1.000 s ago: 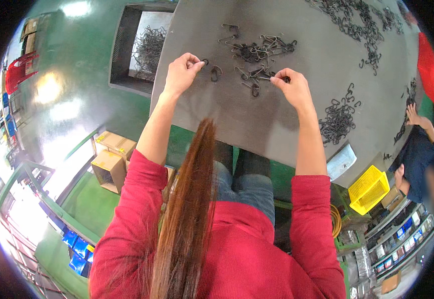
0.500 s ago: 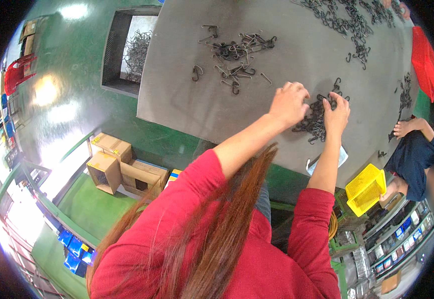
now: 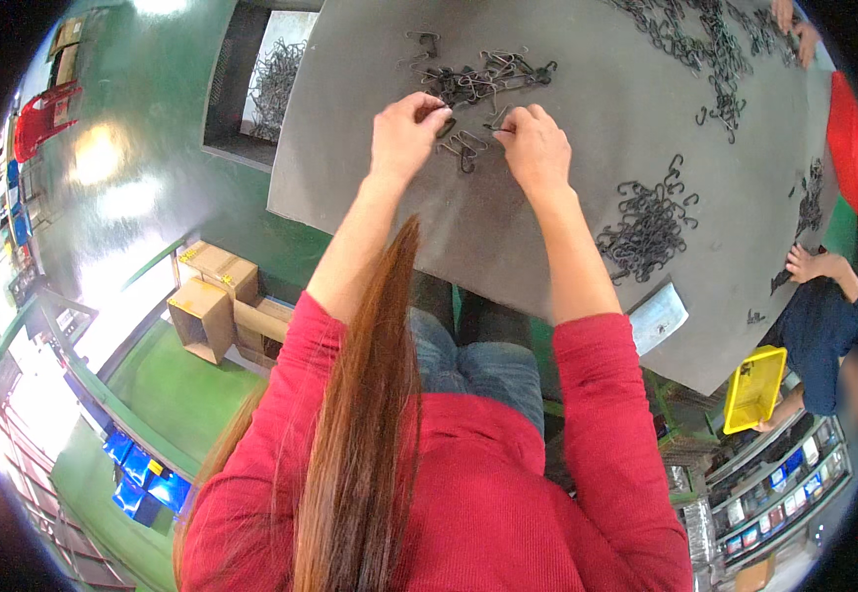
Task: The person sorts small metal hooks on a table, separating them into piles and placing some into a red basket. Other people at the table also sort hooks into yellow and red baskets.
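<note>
My left hand [image 3: 407,138] is closed in a pinch at the left edge of a loose heap of metal hooks [image 3: 488,77]. Something small and dark shows at its fingertips, too small to name surely. On the heap's near right side, my right hand [image 3: 537,148] pinches the end of a wire hook. Between the two hands lie several bare and dark-ended hooks [image 3: 464,150]. Farther right, a separate pile of black hooks [image 3: 646,229] rests on the grey table [image 3: 370,212], with neither hand touching it.
More hooks [image 3: 710,49] spread over the far right, near another person's hands [image 3: 794,35]. A white-blue sheet [image 3: 658,318] lies by the near edge. On the right, a person [image 3: 819,321] holds a yellow basket [image 3: 754,390]. A dark-framed bin [image 3: 227,84] of metal pieces stands left.
Both my hands have left the black pile and moved left to the loose heap, where they now pinch. The yellow basket has shifted right and tilted.
</note>
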`<move>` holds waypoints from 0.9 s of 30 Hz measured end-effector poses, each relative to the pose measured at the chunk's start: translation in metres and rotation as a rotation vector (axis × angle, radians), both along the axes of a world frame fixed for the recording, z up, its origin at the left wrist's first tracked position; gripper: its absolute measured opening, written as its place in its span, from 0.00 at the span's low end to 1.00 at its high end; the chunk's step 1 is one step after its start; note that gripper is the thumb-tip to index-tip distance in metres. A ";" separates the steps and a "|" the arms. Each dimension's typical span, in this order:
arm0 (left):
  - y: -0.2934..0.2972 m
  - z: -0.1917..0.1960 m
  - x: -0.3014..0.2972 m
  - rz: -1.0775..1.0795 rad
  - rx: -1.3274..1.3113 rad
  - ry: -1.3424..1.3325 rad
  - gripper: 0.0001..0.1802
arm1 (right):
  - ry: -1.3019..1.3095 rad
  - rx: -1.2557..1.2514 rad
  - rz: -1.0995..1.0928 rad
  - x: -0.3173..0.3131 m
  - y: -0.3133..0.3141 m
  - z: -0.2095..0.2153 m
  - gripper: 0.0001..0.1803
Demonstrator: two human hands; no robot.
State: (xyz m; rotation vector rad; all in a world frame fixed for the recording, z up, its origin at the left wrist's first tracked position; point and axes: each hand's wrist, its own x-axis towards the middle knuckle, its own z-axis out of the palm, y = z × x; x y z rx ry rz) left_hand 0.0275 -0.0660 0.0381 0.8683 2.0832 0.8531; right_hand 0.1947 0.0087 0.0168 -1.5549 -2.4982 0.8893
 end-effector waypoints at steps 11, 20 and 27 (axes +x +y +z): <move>-0.030 0.001 -0.068 -0.036 0.001 -0.146 0.16 | 0.603 -0.968 -0.205 0.012 0.004 0.012 0.15; -0.051 -0.008 -0.060 0.112 -0.020 0.411 0.14 | -0.045 -0.080 0.261 -0.060 -0.003 0.002 0.12; -0.065 -0.036 -0.022 0.034 0.029 0.599 0.12 | 0.484 -1.041 -0.055 -0.018 0.007 0.029 0.07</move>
